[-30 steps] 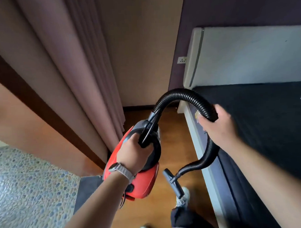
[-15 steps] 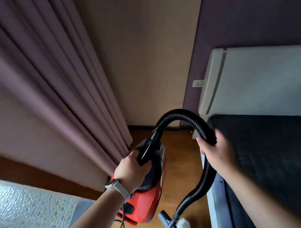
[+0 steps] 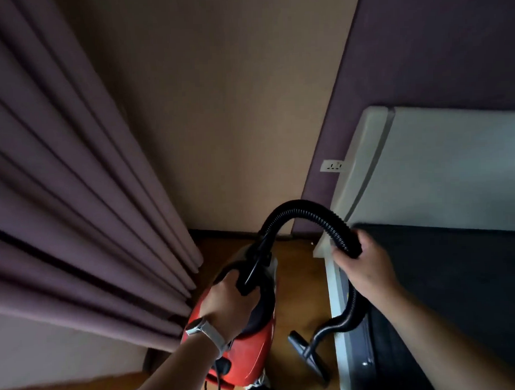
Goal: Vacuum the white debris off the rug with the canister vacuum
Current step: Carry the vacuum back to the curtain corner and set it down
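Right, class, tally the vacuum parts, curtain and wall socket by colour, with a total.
Red: 1, the red plastic canister vacuum body
Black: 2, the black ribbed hose and the black plastic floor nozzle
Purple: 1, the purple pleated fabric curtain
White: 1, the white rectangular wall socket
Total: 5

Left hand (image 3: 225,305) gripping red canister vacuum (image 3: 250,355) handle; right hand (image 3: 367,267) gripping black hose (image 3: 303,212); nozzle (image 3: 307,353) hanging above wood floor (image 3: 297,281).

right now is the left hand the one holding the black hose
No, the left hand grips the top of the red canister vacuum, while the right hand holds the black hose.
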Available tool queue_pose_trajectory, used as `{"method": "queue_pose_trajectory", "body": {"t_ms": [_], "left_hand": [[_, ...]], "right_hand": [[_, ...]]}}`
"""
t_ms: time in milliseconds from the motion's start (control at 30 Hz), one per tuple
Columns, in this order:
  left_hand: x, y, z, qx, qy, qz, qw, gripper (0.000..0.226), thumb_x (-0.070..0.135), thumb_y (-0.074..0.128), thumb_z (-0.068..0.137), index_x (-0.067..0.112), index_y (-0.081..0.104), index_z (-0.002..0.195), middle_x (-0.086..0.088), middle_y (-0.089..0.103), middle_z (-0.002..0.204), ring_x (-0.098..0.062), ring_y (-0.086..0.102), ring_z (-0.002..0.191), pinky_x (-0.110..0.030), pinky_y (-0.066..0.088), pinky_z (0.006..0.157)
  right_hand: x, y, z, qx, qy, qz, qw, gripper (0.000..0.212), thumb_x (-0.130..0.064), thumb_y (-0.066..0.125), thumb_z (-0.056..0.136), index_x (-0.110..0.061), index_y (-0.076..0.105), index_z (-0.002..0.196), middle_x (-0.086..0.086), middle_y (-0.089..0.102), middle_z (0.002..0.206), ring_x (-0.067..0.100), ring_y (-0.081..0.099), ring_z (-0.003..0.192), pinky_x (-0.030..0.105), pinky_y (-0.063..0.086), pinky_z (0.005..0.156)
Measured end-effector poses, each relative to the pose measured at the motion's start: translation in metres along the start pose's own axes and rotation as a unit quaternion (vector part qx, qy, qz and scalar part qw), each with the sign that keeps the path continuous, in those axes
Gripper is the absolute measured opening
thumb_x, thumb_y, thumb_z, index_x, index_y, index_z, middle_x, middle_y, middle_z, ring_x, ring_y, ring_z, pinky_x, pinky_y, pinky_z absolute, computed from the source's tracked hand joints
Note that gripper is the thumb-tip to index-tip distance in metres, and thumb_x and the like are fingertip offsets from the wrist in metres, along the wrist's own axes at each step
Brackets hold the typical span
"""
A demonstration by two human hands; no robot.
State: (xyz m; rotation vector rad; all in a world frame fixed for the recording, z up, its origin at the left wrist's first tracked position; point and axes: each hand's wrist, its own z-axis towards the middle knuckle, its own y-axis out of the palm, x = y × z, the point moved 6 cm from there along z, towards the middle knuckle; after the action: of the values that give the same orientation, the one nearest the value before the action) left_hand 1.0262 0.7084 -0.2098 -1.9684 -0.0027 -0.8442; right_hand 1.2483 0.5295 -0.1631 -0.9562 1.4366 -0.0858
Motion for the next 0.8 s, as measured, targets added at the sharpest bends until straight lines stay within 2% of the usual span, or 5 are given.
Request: {"method": "queue_pose_trajectory", "body": {"t_ms": [167, 333, 533, 700, 800], "left_hand": [[0.006, 0.018, 0.052, -0.038, 0.004, -0.015, 0.999, 0.024, 0.047, 0.065, 0.081, 0.031, 0.047, 0.084, 0.01, 0.055, 0.076, -0.02, 0.056, 0.072, -0.026, 0.034, 0.059], [0.009, 0.032, 0.091, -0.064, 0.01, -0.023, 0.998, 0.018, 0.046, 0.062, 0.084, 0.032, 0.052, 0.09, 0.009, 0.06, 0.081, -0.012, 0.056, 0.07, -0.025, 0.036, 0.057], [0.008, 0.072, 0.134, -0.094, -0.026, -0.034, 0.995, 0.021, 0.046, 0.061, 0.086, 0.033, 0.051, 0.099, 0.008, 0.058, 0.08, -0.009, 0.055, 0.068, -0.02, 0.034, 0.052], [-0.006, 0.114, 0.161, -0.088, -0.114, -0.086, 0.986, 0.022, 0.046, 0.065, 0.08, 0.03, 0.054, 0.093, 0.002, 0.064, 0.077, -0.02, 0.065, 0.069, -0.042, 0.057, 0.062], [-0.02, 0.148, 0.179, -0.079, -0.153, -0.102, 0.98, 0.025, 0.049, 0.065, 0.075, 0.03, 0.054, 0.086, -0.001, 0.066, 0.077, -0.023, 0.066, 0.07, -0.045, 0.057, 0.065]], "right_hand": [[0.004, 0.003, 0.043, 0.011, 0.022, -0.047, 0.999, 0.019, -0.027, 0.073, 0.083, -0.018, 0.056, 0.085, 0.006, 0.062, 0.071, 0.021, 0.061, 0.061, 0.033, 0.047, 0.055], [0.011, 0.012, 0.08, -0.008, 0.024, -0.08, 0.997, 0.018, -0.025, 0.072, 0.083, -0.019, 0.057, 0.089, 0.0, 0.061, 0.07, 0.014, 0.059, 0.06, 0.024, 0.04, 0.051], [0.039, 0.037, 0.14, -0.029, 0.032, -0.115, 0.992, 0.021, -0.029, 0.07, 0.082, -0.018, 0.056, 0.093, 0.0, 0.063, 0.075, 0.022, 0.063, 0.068, 0.032, 0.048, 0.058], [0.065, 0.078, 0.187, -0.073, 0.01, -0.106, 0.992, 0.027, -0.028, 0.071, 0.08, -0.016, 0.058, 0.1, 0.002, 0.064, 0.082, 0.027, 0.061, 0.078, 0.035, 0.048, 0.067], [0.086, 0.102, 0.214, -0.107, -0.014, -0.118, 0.987, 0.033, -0.029, 0.071, 0.079, -0.019, 0.057, 0.108, -0.001, 0.064, 0.089, 0.024, 0.062, 0.084, 0.034, 0.047, 0.07]]}}
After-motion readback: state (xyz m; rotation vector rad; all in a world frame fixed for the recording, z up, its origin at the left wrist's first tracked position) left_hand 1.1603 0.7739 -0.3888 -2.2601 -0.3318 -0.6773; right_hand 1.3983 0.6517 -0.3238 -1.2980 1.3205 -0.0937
